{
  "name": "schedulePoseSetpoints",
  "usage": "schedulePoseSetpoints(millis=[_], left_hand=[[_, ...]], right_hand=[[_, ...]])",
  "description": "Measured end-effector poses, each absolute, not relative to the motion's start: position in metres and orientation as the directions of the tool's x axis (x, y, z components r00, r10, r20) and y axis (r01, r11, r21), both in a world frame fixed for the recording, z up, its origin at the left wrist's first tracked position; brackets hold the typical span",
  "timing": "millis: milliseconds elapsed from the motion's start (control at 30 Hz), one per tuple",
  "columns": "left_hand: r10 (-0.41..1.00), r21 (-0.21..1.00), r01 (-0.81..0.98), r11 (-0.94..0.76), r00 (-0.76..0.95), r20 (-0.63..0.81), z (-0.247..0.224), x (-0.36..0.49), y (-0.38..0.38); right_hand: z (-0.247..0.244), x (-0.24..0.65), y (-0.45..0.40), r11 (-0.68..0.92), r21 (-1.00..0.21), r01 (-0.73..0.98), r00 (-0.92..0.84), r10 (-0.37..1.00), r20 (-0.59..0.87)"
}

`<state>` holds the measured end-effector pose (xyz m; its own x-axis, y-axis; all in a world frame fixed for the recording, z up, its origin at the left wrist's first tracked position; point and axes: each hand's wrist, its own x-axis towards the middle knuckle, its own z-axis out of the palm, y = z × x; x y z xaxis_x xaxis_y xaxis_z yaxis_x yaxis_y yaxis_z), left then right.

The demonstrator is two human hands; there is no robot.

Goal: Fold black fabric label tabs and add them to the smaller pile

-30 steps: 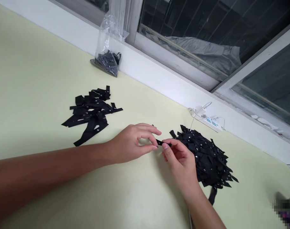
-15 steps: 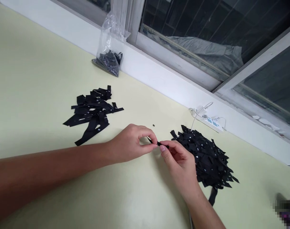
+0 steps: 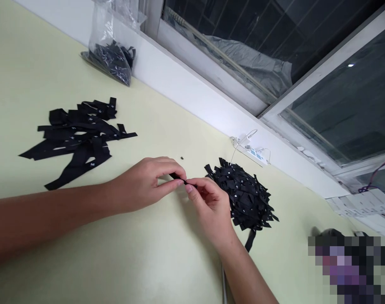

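Between both hands, above the table, is a small black fabric strip [image 3: 176,176]. My left hand [image 3: 154,177] pinches one part of it between thumb and fingers. My right hand [image 3: 211,204] pinches the strip close beside, the two sets of fingertips nearly touching. Much of the strip is hidden by the fingers. Behind my right hand lies a dense heap of black fabric strips [image 3: 247,194] with small white marks. A looser spread of similar black strips [image 3: 75,137] lies beyond my left forearm. A tiny dark bit [image 3: 181,158] rests on the table just past my fingers.
A clear plastic bag [image 3: 111,59] of black pieces stands against the white ledge at the back of the pale table [image 3: 122,253]. A white power strip [image 3: 251,152] with cables lies behind the heap. Windows rise beyond. A blurred-out patch [image 3: 350,266] covers the lower right.
My view has turned to the right, so the table's things appear further left. Both hands keep pinching the strip, and a white stack comes into view at the right.
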<state>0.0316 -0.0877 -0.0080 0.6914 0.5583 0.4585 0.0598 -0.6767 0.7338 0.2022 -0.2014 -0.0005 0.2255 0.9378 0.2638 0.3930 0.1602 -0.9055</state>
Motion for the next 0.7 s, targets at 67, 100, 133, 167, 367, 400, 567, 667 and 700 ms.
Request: schedulePoseSetpoints(millis=[67, 100, 133, 167, 367, 400, 567, 667, 700], left_hand=[[0.548, 0.723, 0.060, -0.689, 0.696, 0.464, -0.008, 0.031, -0.088], [0.541, 0.715, 0.059, -0.697, 0.698, 0.470, -0.008, 0.031, -0.087], [0.533, 0.704, 0.057, -0.708, 0.697, 0.480, -0.008, 0.031, -0.087], [0.526, 0.691, 0.057, -0.720, 0.695, 0.491, -0.009, 0.031, -0.087], [0.612, 0.682, 0.180, -0.708, 0.639, 0.467, -0.007, 0.031, -0.083], [0.636, 0.688, 0.206, -0.696, 0.621, 0.458, -0.007, 0.031, -0.082], [0.472, 0.551, 0.124, -0.825, 0.687, 0.553, -0.006, 0.029, -0.083], [0.252, 0.430, -0.022, -0.902, 0.784, 0.568, -0.005, 0.028, -0.089], [0.207, 0.409, -0.053, -0.911, 0.799, 0.564, -0.005, 0.027, -0.091]], right_hand=[[0.000, 0.202, -0.201, 0.164, -0.905, 0.392, 0.225, 0.937, 0.267], [0.000, 0.202, -0.201, 0.164, -0.907, 0.389, 0.225, 0.937, 0.266], [0.000, 0.202, -0.202, 0.162, -0.910, 0.382, 0.225, 0.939, 0.261], [-0.001, 0.202, -0.202, 0.152, -0.916, 0.371, 0.229, 0.941, 0.249], [-0.005, 0.206, -0.198, 0.042, -0.974, 0.221, 0.400, 0.907, 0.130], [-0.006, 0.207, -0.197, 0.040, -0.977, 0.210, 0.439, 0.889, 0.131], [0.000, 0.214, -0.196, 0.082, -0.968, 0.237, 0.602, 0.770, 0.213], [0.005, 0.213, -0.199, 0.125, -0.950, 0.287, 0.656, 0.697, 0.290], [0.006, 0.213, -0.200, 0.133, -0.946, 0.295, 0.654, 0.694, 0.301]])
